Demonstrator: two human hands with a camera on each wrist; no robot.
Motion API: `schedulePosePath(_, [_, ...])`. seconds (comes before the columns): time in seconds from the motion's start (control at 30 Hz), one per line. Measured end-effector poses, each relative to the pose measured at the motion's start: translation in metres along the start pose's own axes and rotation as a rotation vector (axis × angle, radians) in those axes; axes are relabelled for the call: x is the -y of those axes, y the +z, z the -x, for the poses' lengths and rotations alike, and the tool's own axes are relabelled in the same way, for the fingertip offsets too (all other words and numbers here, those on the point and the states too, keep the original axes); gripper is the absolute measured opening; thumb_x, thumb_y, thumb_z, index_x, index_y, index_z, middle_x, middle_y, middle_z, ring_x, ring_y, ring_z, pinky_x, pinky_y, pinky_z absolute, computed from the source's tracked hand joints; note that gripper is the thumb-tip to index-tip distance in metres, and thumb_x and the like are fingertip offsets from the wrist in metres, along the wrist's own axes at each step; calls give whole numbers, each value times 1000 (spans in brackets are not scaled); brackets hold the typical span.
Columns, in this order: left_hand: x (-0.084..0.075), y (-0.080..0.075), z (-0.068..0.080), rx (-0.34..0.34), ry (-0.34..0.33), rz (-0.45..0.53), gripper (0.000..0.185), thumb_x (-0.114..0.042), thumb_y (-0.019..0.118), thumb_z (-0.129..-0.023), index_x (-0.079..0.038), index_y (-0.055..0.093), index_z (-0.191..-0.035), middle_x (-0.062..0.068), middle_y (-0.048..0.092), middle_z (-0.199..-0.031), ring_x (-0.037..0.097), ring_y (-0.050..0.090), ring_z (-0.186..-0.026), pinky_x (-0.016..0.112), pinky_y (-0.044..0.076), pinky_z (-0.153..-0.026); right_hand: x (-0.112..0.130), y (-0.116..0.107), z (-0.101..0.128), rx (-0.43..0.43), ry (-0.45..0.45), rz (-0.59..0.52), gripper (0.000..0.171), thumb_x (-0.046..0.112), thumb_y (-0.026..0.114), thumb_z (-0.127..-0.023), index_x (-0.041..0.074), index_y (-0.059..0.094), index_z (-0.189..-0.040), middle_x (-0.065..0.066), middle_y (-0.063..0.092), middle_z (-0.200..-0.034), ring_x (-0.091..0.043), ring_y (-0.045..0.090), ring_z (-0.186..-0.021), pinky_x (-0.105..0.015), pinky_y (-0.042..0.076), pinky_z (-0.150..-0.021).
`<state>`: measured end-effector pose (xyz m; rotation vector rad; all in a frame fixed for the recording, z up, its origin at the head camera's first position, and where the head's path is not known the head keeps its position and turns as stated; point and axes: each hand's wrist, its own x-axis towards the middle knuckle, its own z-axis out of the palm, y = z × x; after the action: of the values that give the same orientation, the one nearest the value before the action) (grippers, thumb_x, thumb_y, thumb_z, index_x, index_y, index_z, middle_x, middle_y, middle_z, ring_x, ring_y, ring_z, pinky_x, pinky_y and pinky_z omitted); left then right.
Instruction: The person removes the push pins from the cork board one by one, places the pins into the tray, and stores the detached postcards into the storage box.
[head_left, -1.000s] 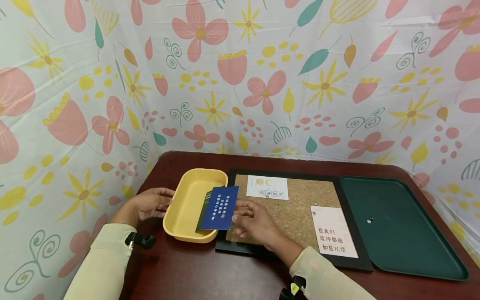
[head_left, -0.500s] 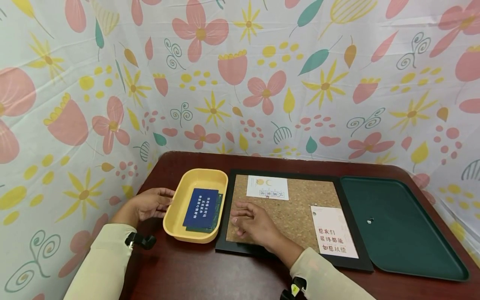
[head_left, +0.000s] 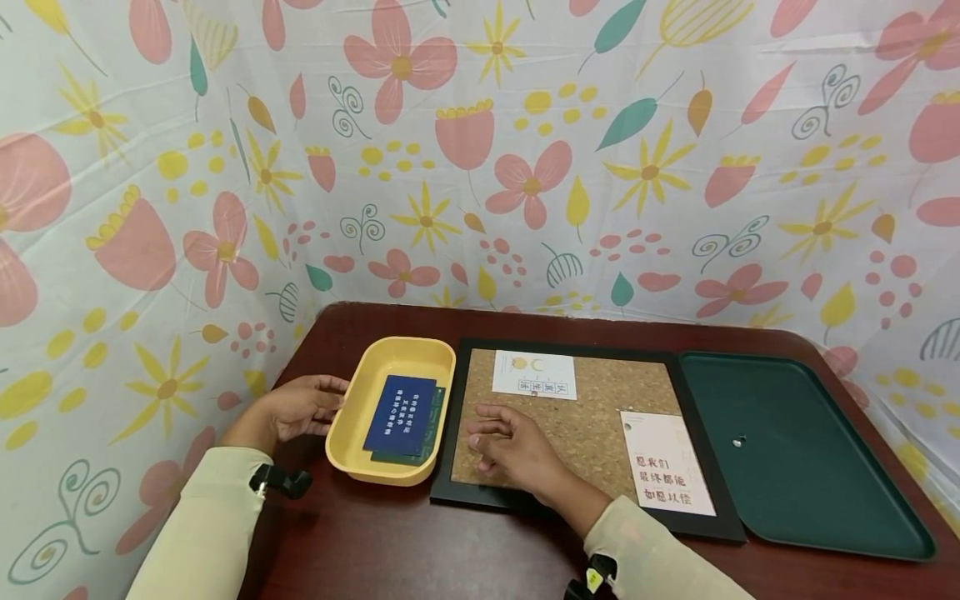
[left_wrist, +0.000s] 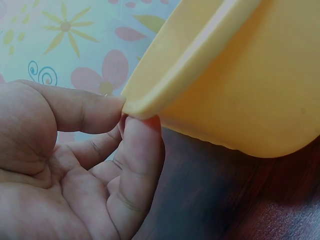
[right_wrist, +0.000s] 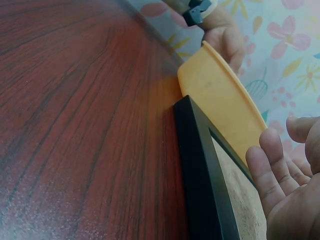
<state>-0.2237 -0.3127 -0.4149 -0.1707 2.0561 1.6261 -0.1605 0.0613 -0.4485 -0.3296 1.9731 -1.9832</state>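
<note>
A yellow plastic basin [head_left: 390, 354] stands at the left of the table. My left hand [head_left: 306, 408] pinches its left rim between thumb and curled index finger, as the left wrist view shows up close at the rim [left_wrist: 165, 85]. Inside the basin lies a dark blue card [head_left: 401, 417] with white writing, on top of a dark green card [head_left: 429, 446]. My right hand [head_left: 517, 450] hovers over the cork board [head_left: 600, 383], its fingers loosely bent and nothing between them. In the right wrist view that hand [right_wrist: 290, 185] is near the board's black frame [right_wrist: 200, 165].
On the board are a white card [head_left: 535, 375] at the upper left and a pale pink card [head_left: 669, 463] at the lower right. A dark green tray [head_left: 817, 450] with a small shiny object [head_left: 739, 442] sits to the right. A floral curtain [head_left: 525, 250] hangs behind the table.
My right hand has let go of the blue card, which dropped from a tilt over the basin's right rim to lie flat inside. The left hand stays put.
</note>
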Motion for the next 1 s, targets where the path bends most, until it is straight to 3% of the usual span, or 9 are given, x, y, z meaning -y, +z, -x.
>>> schedulePosePath(0.33, [2,4,1,-21,6,20,40,-6,56,-103,7,45,-139,17,70,-109,25,71,-87,41,61,-73,0,-2,1,7,-6,-8,55,6,68,-100,-8,44,-148,-31,59,-133,-20,64,-69,-37,61,-68])
schedulePosePath(0.57, [4,8,-1,-64,14,-31,41,-8,55,-101,6,46,-138,16,67,-105,25,68,-84,40,59,-72,-2,-6,1,0,-13,16,55,7,69,-99,-8,45,-147,-31,61,-131,-23,66,-70,-39,61,-66])
schedulePosePath(0.83, [0,11,2,-102,43,-172,37,-13,52,-104,6,48,-136,19,67,-109,28,70,-87,41,59,-74,-1,-13,1,-34,3,47,51,7,68,-100,-8,48,-144,-29,64,-127,-26,68,-72,-42,61,-66])
schedulePosePath(1.0, [-8,18,5,-190,56,-363,40,-21,50,-107,3,45,-138,20,61,-120,31,66,-99,44,56,-82,-2,-18,2,-38,9,38,51,6,68,-100,-9,47,-144,-30,63,-129,-24,68,-71,-41,61,-66])
